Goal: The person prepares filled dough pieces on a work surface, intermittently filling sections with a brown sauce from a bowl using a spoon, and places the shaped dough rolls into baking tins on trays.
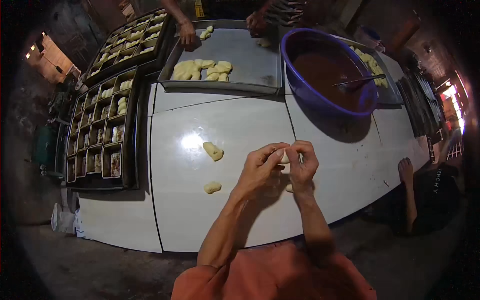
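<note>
Above the white table, my left hand point(260, 169) and my right hand point(303, 167) meet with bent fingers. A small piece of pale dough point(284, 158) is pinched between them; the fingers cover most of it. Under my right wrist, another dough piece point(289, 188) shows only in part. To the left of my hands lie two loose lumps on the tabletop: a longer, folded dough piece point(213, 151) and a smaller rounded dough piece point(212, 187) nearer to me.
A metal tray point(225, 87) with yellow dough stands at the far side, another person's hand point(187, 34) over it. Right of it sits a purple basin point(295, 82) of brown liquid. Divided baking pans point(131, 150) line the left. A person's arm point(407, 175) rests at the right edge.
</note>
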`<state>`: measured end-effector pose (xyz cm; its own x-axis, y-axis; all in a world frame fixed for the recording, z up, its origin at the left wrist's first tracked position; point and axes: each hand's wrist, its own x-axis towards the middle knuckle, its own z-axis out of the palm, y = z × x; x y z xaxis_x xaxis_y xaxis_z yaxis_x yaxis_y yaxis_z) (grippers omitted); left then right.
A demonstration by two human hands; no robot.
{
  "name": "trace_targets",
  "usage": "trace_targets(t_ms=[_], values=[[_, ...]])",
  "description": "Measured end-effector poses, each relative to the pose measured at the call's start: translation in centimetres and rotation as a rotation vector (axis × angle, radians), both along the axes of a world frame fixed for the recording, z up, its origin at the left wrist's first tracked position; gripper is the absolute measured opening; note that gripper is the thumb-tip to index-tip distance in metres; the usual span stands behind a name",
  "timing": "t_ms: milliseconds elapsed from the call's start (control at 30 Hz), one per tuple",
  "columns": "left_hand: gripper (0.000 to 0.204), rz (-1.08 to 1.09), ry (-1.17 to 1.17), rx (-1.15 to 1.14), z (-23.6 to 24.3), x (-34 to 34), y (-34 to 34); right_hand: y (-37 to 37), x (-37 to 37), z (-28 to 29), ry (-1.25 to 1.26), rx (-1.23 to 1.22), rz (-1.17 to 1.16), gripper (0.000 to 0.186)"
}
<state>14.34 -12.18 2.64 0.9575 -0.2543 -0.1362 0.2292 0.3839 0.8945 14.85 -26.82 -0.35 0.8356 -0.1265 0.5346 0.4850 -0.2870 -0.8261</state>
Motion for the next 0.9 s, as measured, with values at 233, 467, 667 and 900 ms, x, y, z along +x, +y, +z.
trace_targets(t_ms=[233,467,667,900], values=[[0.030,0.019,0.102,0.145,-0.5,0.3,-0.3,-2.0,-1.2,2.9,0.232,-0.148,0.086,0.017],[0.045,-0.045,-0.024,0.549,-1.2,-0.3,-1.5,-7.0,-2.8,1.8,0.621,-0.093,0.126,0.028],[0.036,-0.037,-0.216,0.926,-2.3,-0.1,1.3,-9.4,-3.5,-1.9,0.851,-0.276,0.258,0.031],[0.043,0.056,-0.156,0.994,-2.5,-3.3,6.5,-7.7,-3.5,0.5,0.599,-0.818,0.229,0.033]])
